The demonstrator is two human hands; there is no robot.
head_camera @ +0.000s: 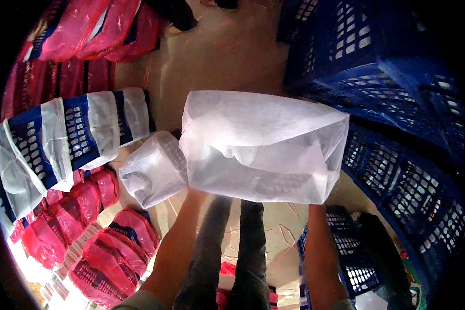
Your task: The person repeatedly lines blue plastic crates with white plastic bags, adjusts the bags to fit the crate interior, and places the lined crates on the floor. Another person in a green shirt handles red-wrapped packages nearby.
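A large white translucent bag (263, 128) spreads across the middle of the view, between my two forearms. Its upper side folds over in a loose flap, and a lattice like a crate's shows faintly through its lower part. My left forearm (178, 240) reaches up to the bag's lower left edge, and the bag hides my left hand. My right forearm (321, 244) meets the lower right corner, where my right hand is hidden too. Just left of the bag stands a smaller white-wrapped crate (155, 170), close to it or touching.
Blue lattice crates (352, 89) stack high on the right. On the left stand blue crates with white covers (77, 131) and crates in pink bags (112, 259). Thin strips (286, 236) lie on the floor (221, 50). A person's dark shoe (182, 17) shows at the top.
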